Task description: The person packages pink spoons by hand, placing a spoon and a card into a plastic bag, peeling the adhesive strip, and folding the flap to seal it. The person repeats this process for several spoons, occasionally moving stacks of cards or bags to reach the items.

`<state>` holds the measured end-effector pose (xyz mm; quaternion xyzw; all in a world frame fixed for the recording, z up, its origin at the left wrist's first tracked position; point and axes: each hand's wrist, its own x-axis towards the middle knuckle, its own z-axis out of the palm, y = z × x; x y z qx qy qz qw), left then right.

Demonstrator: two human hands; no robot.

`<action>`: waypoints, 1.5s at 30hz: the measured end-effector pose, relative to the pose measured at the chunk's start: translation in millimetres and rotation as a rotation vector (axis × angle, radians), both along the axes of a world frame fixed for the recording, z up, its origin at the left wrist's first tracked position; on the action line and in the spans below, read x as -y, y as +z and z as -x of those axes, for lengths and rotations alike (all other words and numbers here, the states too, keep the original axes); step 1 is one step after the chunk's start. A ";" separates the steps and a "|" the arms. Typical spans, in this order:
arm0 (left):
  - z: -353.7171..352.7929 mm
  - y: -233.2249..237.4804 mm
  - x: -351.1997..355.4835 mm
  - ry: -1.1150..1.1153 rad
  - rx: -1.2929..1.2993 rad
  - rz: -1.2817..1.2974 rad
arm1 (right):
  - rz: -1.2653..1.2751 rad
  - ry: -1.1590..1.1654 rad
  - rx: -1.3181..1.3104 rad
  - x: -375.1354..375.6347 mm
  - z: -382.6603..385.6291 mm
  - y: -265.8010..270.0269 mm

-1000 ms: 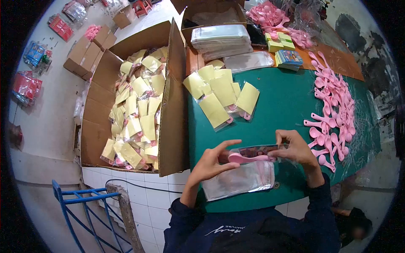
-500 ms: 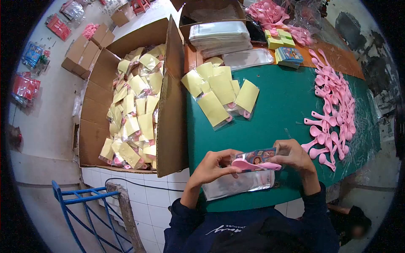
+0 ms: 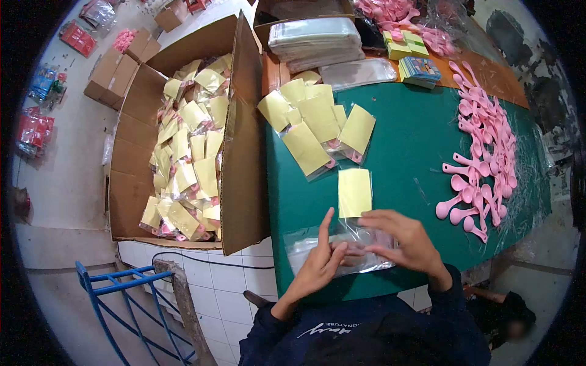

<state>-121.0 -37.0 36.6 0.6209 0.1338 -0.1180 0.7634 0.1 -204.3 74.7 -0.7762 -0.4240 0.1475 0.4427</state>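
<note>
On the counter (image 3: 403, 140), bags (image 3: 298, 249) are being kept near, seemingly for easy reach; the right hand's (image 3: 408, 239) grip is being spread, the left hand's (image 3: 318, 263) cannot be told.

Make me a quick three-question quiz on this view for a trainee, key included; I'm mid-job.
1. Which colour faces the camera on the carded packet just beyond the right hand? A) red B) yellow C) blue
2. True or false: loose pink spoons lie on the right part of the green table, as seen in the picture.
3. Fill in: in the picture, the large open carton stands to the ____ of the table.

Key: 1. B; 2. True; 3. left
</note>
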 end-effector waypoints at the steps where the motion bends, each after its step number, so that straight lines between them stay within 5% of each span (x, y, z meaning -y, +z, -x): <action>1: 4.6 -3.2 2.2 0.034 -0.026 0.097 | 0.047 0.059 0.012 1.0 3.1 -2.3; 6: 18.3 -5.6 4.5 0.047 -0.036 0.171 | 0.230 0.139 0.103 0.1 10.8 -5.7; 12: 16.5 -7.5 0.9 0.172 -0.136 0.088 | 0.166 0.081 0.164 -21.5 33.5 -27.2; 18: 14.7 -1.7 2.4 0.104 -0.003 -0.229 | 0.230 0.084 0.057 -29.6 35.3 -26.7; 27: -0.1 -18.2 -6.9 0.089 -0.009 -0.033 | 0.110 0.252 0.291 -27.3 36.4 -23.8; 33: -8.2 -14.7 -16.4 0.187 -0.028 -0.016 | -0.081 0.526 -0.040 -5.2 10.7 -16.0; 37: -7.1 -10.6 -11.1 0.005 -0.001 0.221 | 0.146 0.374 0.014 8.8 -29.1 11.7; 45: 6.8 -1.2 -10.0 -0.008 -0.071 0.218 | 0.144 0.343 0.206 -17.7 10.1 -15.5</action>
